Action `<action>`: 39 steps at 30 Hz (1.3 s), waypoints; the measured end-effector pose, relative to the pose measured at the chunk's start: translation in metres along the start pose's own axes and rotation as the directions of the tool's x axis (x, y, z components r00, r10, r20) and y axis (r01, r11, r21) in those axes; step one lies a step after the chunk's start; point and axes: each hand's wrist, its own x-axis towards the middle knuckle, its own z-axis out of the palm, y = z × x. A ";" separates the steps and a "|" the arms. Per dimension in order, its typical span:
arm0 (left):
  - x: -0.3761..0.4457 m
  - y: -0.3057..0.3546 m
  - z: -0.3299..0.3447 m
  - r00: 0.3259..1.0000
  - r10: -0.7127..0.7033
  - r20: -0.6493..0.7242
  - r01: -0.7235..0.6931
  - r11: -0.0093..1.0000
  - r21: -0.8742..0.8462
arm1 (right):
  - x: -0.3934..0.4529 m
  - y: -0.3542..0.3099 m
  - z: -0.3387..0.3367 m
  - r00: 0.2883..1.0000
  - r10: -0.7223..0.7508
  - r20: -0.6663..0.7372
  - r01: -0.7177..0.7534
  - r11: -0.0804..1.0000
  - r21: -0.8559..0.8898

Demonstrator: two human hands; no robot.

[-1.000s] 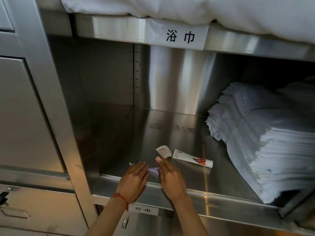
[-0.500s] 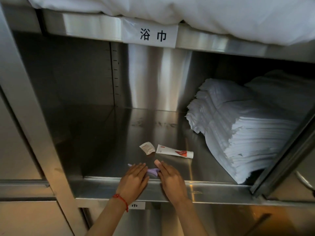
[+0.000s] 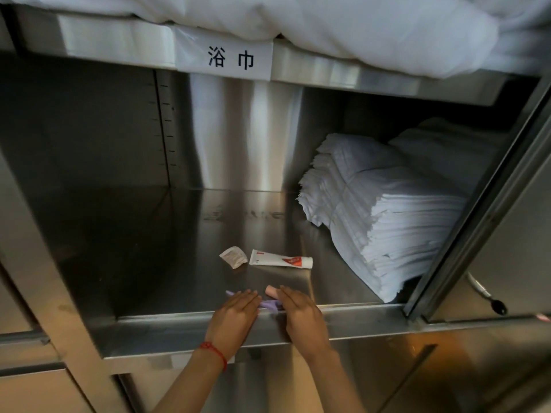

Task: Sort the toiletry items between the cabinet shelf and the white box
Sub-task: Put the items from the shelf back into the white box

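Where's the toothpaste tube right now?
In the head view, the toothpaste tube lies flat on the steel shelf, between a small white sachet on its left and the towel stack on its right.

Bare forearms, no sleeves — red string bracelet (image 3: pixel 215 352), left wrist

White towel stack (image 3: pixel 384 216) sat R side, mid shelf. Bedding (image 3: pixel 343 22) lay on top shelf, w/ label (image 3: pixel 231 59) below.
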 end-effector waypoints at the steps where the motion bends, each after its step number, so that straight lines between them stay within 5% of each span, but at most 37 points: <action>1: 0.000 0.001 0.001 1.000 0.004 0.001 -0.004 1.000 -0.012 | -0.002 0.002 -0.001 1.000 -0.002 0.000 0.002 1.000 -0.019; 8: -0.002 0.006 0.002 0.997 0.037 -0.067 -0.040 0.998 -0.045 | -0.011 0.003 -0.008 0.954 -0.143 -0.263 0.118 0.987 -0.108; 20: -0.004 0.006 -0.001 0.992 0.079 -0.102 -0.081 0.997 -0.017 | -0.016 0.000 -0.006 0.954 -0.170 -0.249 0.140 0.981 -0.135; 39: -0.008 0.015 -0.017 0.948 0.225 -0.226 -0.234 0.972 -0.015 | -0.048 0.000 -0.024 0.889 -0.168 -0.426 0.074 0.971 -0.227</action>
